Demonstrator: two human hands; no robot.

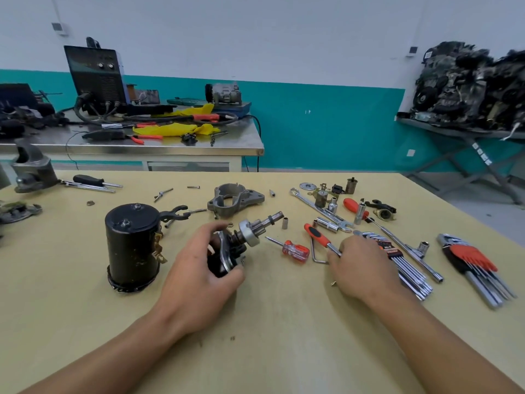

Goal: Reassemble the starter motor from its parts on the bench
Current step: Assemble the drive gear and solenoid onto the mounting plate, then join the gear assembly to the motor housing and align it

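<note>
Pinion shaft [251,233] beyond left hand [196,277] grip, ratchet [316,234] in right hand [358,265]

I am in a motor repair workshop. My bench [284,322] carries a black motor casing [132,245] near its left edge, a drive shaft [250,233] mid-bench, and hex keys [477,268], a ratchet [318,237] and a spanner [312,204] toward its right edge. Behind, a steel bench [170,150] holds a welding machine [95,76] and cables [159,118]. A rack [454,132] by the teal wall [326,123] bears greasy engine parts [471,86].

Left hand [199,267] grips the pinion shaft assembly [249,234]; right hand [359,265] pinches a red-handled tool [316,235]
</note>
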